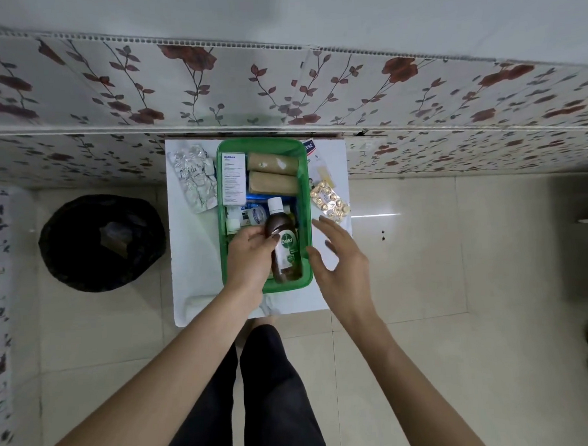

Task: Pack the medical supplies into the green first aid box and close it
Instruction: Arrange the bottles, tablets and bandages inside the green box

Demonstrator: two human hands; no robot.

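Observation:
The green first aid box stands open on a small white table. Inside lie two tan bandage rolls, a white medicine carton and small tubes. A brown Dettol bottle with a white cap lies in the box's near half. My left hand grips that bottle by its shoulder. My right hand hovers open just right of the box, fingers spread. Silver blister packs lie left of the box, a gold blister pack and a plaster packet to its right.
A black bin sits on the tiled floor left of the table. A floral-patterned wall runs directly behind the table. My legs stand at the table's near edge.

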